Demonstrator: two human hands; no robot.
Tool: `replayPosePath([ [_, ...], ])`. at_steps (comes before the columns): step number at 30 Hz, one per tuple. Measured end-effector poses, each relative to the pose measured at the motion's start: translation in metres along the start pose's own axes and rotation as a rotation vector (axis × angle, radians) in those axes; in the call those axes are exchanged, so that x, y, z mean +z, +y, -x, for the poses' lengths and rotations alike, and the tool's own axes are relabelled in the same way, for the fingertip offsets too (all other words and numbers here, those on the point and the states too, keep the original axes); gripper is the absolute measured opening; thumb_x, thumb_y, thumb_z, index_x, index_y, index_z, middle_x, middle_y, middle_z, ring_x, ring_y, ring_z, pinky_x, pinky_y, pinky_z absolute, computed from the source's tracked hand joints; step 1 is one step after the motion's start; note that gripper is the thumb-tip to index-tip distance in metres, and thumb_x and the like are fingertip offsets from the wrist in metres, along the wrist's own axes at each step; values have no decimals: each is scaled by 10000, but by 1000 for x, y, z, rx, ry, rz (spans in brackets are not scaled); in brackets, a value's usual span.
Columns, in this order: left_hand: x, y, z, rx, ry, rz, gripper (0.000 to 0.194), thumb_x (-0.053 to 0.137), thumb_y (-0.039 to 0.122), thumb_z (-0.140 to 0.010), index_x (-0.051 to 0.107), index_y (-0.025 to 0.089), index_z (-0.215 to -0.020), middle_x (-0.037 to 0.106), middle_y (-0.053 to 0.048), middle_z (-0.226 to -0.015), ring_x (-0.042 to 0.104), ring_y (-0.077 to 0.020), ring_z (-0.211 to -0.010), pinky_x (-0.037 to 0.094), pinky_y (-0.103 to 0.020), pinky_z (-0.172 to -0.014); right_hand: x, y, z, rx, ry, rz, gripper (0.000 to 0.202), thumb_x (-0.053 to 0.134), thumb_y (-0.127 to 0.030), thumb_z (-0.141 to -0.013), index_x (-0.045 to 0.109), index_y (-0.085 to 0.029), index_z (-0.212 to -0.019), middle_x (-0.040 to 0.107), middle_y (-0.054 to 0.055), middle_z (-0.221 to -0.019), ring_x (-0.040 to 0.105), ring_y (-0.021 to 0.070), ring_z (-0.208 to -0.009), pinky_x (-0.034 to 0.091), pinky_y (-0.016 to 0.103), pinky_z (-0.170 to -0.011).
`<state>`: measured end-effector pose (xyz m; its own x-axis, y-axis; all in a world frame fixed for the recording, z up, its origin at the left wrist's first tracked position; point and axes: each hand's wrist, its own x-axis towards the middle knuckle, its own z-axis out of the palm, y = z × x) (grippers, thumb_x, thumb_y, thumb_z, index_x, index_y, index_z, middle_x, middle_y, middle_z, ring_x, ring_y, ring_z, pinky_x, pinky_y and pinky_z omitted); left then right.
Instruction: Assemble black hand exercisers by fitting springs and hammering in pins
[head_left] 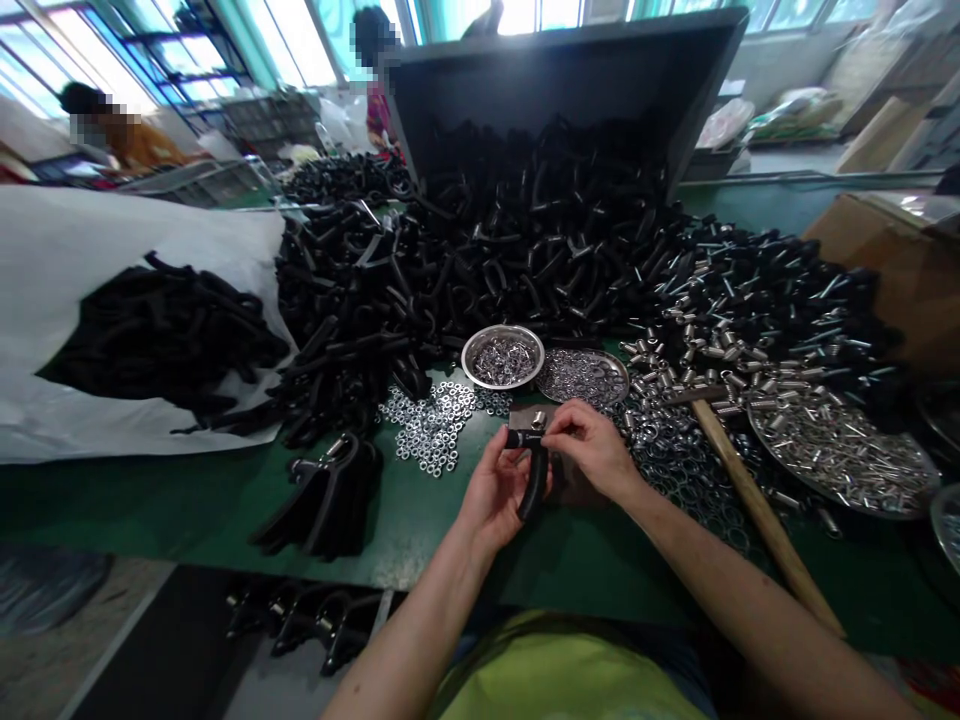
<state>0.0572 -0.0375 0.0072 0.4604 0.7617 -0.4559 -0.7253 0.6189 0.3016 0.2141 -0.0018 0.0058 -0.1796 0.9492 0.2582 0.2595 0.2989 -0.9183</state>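
In the middle of the bench, my left hand (491,495) is wrapped round a black curved handle (534,485), its straight end turned up and lying sideways. My right hand (592,450) comes in from the right with thumb and fingers pinched at that end; anything small between them is hidden. Under both hands lies a flat dark block (577,490). A small shiny metal piece (538,420) shows just behind the handle. Beyond my hands is a steel bowl (466,372) of small metal parts, beside a shallow dish (624,392) of similar pieces.
Silver nuts (431,430) lie left of my hands; assembled black clamps (330,500) stand further left. Black handles (487,260) heap up behind, spilling from a grey bin (555,80). Rightward are a hammer (757,510), springs (701,350) and a pin tray (847,440). Two people are beyond.
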Motion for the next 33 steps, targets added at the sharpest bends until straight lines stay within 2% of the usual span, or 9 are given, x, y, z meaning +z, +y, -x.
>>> replayPosePath([
  [3,-8,6,-1,22,8,-196,411,613,465,-785,635,97,-968,674,-70,-762,628,-135,-638,526,-255,-652,-10,5,-2,-55,-151,50,203,663,-283,-771,624,-213,-957,570,-14,-778,555,132,-705,438,266,-640],
  [5,-11,14,-3,54,14,-440,420,674,439,-734,657,109,-993,693,-77,-827,636,-160,-710,516,-280,-702,-20,9,-6,-238,-285,266,322,646,-326,-797,601,-234,-1102,594,7,-821,555,142,-731,425,267,-643],
  [10,-10,28,-15,329,-12,-1222,519,788,364,-608,681,165,-1075,677,-95,-1087,591,-278,-1021,406,-389,-949,-32,25,-18,-700,-449,753,230,445,-259,-922,662,-193,-882,608,43,-711,510,147,-669,335,274,-576],
  [14,-14,20,-20,606,36,-1537,571,786,424,-588,670,214,-1105,656,-105,-1106,556,-311,-1060,361,-427,-990,-30,37,-21,-803,-539,828,322,378,-186,-923,630,-195,-724,594,37,-649,467,136,-593,285,290,-531],
  [19,-23,4,-14,689,33,-1882,626,744,441,-640,590,236,-1211,629,-110,-1051,517,-314,-1036,359,-442,-959,-40,37,-13,-804,-564,828,271,388,-223,-933,657,-192,-951,619,48,-710,498,147,-661,301,293,-548],
  [23,-26,-5,-11,714,42,-2045,602,704,427,-694,533,217,-1231,605,-109,-1079,492,-299,-1039,378,-434,-915,-66,23,8,-622,-444,1077,317,369,-184,-934,616,-183,-1132,655,87,-865,526,178,-785,346,305,-621],
  [28,-26,-10,-14,722,205,-2101,570,730,471,-653,550,171,-1103,584,-105,-1045,502,-280,-993,415,-402,-860,-113,16,56,38,66,1464,330,407,-257,-915,576,-172,-1185,614,151,-984,536,257,-873,384,337,-635],
  [31,-24,-9,-14,710,233,-2156,553,733,498,-638,568,190,-1066,575,-87,-1025,506,-269,-979,420,-385,-845,-131,28,80,339,142,1555,383,443,-350,-893,538,-195,-1230,600,143,-874,559,277,-764,358,324,-515],
  [33,-22,-7,-13,699,224,-2191,545,723,526,-638,584,205,-1057,571,-80,-1017,509,-264,-969,421,-378,-840,-136,38,88,418,143,1522,405,438,-360,-892,508,-205,-1259,602,130,-845,577,279,-735,361,322,-487],
])
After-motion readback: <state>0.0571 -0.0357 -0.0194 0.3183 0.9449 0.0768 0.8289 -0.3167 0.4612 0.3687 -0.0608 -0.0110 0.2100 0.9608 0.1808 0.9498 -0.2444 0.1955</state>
